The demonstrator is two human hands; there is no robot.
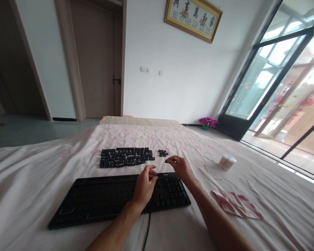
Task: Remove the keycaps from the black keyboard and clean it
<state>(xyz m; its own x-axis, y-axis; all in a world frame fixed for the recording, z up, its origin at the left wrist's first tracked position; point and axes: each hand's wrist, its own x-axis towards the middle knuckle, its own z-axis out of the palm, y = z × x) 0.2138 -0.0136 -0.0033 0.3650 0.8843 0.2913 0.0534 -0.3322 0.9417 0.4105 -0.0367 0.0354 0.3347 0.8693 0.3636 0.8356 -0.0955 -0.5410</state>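
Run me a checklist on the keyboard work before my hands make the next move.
1. Right hand grips its piece: ok, a small dark keycap is pinched in the fingers.
2. Left hand is free: cannot tell; it is over the keyboard, anything held too small to see.
3. Loose keycaps lie off the keyboard: ok, grouped beyond its far edge.
4. All keycaps are on the keyboard: not ok, many are loose.
5. Pink cloth is clear of the keyboard: ok, apart, to the right.

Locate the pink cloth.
On the head view's right, the pink cloth lies right of the keyboard, nearer the camera than the round container.
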